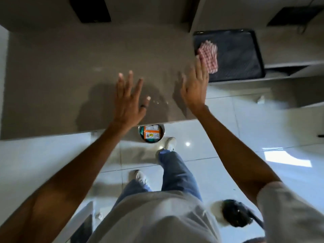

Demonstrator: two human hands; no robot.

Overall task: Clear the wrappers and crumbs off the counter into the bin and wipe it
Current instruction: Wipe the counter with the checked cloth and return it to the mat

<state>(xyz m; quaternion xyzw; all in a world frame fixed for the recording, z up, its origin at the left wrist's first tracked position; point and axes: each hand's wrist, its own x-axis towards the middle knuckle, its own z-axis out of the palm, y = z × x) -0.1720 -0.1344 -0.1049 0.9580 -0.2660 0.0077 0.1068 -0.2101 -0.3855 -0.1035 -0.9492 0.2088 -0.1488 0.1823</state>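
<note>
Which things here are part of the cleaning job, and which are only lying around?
For the job: crumbs on the counter; bin with wrappers inside; checked cloth; left hand and right hand, both open.

Lying about: black tray under the cloth; dark object on the floor.

Both the left hand (128, 100) and right hand (194, 85) spread flat and empty over the grey-brown counter (61, 76); a round metal bin (151, 133) holding an orange wrapper (151, 134) sits below its near edge, and a red checked cloth (209, 56) lies far right.
</note>
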